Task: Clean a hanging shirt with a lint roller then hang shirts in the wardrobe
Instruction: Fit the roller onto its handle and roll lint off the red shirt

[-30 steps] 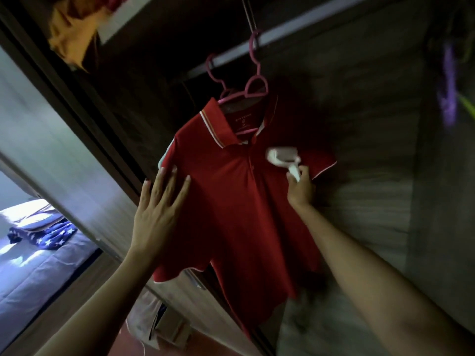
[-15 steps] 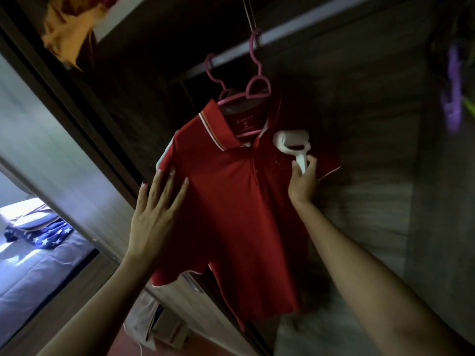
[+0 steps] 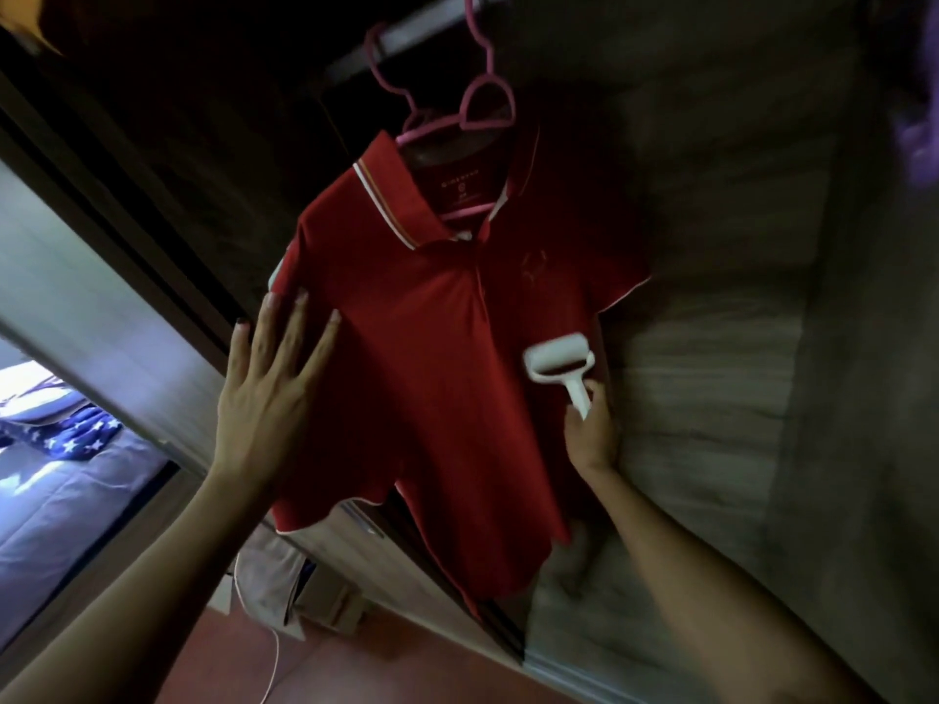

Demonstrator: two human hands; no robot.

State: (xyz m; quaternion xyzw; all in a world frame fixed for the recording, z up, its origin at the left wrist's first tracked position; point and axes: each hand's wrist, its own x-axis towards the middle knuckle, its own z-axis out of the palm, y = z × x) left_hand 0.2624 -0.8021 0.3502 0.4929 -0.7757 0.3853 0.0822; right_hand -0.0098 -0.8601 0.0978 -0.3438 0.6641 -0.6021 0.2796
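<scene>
A red polo shirt (image 3: 437, 348) with a white-striped collar hangs on a pink hanger (image 3: 482, 101) from the wardrobe rail (image 3: 421, 27). My left hand (image 3: 269, 393) lies flat with fingers spread on the shirt's left side, steadying the cloth. My right hand (image 3: 592, 434) grips the handle of a white lint roller (image 3: 559, 365), whose drum presses on the shirt's right side, below the sleeve.
The wardrobe's grey wood-grain panel (image 3: 711, 348) stands behind the shirt, and a dark door frame (image 3: 127, 205) runs at the left. A bed with a star-patterned cloth (image 3: 76, 434) shows at the far left. Boxes (image 3: 325, 597) sit on the floor below. Something purple (image 3: 914, 129) hangs at the top right.
My right hand has drawn the lint roller down from the shirt's upper chest near the collar to its right side below the sleeve. My left hand stays flat on the shirt.
</scene>
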